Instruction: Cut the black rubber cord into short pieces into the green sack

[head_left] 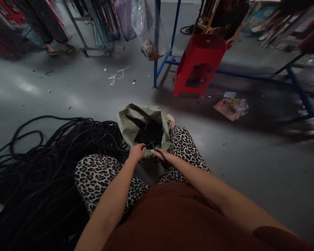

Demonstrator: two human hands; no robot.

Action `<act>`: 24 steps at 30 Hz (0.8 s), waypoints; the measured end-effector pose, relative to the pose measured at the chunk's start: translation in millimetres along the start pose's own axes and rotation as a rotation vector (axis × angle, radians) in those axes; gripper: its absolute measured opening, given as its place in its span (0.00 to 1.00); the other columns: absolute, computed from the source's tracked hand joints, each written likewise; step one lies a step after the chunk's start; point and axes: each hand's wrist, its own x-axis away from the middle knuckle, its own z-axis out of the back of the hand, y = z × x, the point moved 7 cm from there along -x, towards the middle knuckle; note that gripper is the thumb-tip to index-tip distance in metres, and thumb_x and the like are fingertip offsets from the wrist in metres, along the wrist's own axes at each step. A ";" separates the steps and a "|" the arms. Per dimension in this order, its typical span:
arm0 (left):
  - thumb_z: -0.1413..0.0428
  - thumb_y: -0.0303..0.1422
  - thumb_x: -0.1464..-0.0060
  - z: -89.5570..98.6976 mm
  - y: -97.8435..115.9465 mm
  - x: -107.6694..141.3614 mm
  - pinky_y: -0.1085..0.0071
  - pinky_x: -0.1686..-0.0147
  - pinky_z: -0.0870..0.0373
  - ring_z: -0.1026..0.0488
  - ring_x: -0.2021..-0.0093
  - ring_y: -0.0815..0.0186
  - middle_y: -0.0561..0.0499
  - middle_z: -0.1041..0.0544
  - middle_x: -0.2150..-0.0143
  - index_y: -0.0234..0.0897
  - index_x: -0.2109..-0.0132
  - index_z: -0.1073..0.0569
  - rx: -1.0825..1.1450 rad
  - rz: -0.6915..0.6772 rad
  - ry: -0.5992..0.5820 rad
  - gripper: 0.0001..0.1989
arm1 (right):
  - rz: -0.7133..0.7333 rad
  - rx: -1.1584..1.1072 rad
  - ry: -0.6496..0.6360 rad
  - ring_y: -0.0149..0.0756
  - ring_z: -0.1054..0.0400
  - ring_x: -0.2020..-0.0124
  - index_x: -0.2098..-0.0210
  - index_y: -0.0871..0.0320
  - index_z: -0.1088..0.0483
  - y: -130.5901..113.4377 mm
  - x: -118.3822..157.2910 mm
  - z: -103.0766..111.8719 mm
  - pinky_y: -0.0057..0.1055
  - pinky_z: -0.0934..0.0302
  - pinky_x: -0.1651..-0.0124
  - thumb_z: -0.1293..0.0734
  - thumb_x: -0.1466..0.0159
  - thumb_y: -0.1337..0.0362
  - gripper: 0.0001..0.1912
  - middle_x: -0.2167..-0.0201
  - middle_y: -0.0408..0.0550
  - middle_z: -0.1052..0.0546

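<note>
Between my knees stands a pale green woven sack, its mouth open and black pieces lying inside. Over its near rim, my left hand is closed around a black cord, whose end points to the right. My right hand grips black-handled scissors, with the blades directed up and left close to the cord. A big heap of long black cord spreads over the floor on my left and runs up to the sack.
Ahead are a red plastic stool, a blue metal frame and a hanging clear plastic bag. Printed papers and white scraps lie on the grey floor. A person's feet show at the far left.
</note>
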 end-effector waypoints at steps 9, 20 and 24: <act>0.53 0.36 0.45 -4.9 3.0 0.4 0.71 0.50 0.38 0.31 0.50 0.64 0.49 0.26 0.51 0.40 0.49 0.29 0.026 0.001 -0.065 0.18 | 0.001 0.031 -0.004 0.30 0.39 0.88 0.57 0.64 0.33 1.9 -3.8 0.8 0.22 0.46 0.85 0.43 0.38 0.45 0.28 0.88 0.41 0.35; 0.52 0.35 0.46 -7.3 3.2 0.9 0.71 0.50 0.38 0.31 0.50 0.64 0.50 0.26 0.50 0.41 0.49 0.29 0.057 -0.008 -0.116 0.18 | -0.018 -0.030 -0.001 0.29 0.39 0.87 0.56 0.64 0.32 -3.9 4.8 1.3 0.21 0.47 0.85 0.44 0.38 0.44 0.28 0.85 0.43 0.33; 0.52 0.35 0.46 -8.4 2.8 0.7 0.71 0.51 0.38 0.31 0.50 0.65 0.50 0.26 0.50 0.41 0.49 0.29 0.068 0.003 -0.133 0.18 | -0.025 -0.020 0.012 0.28 0.40 0.89 0.58 0.65 0.32 -3.1 5.4 0.9 0.21 0.48 0.86 0.44 0.37 0.46 0.27 0.87 0.42 0.35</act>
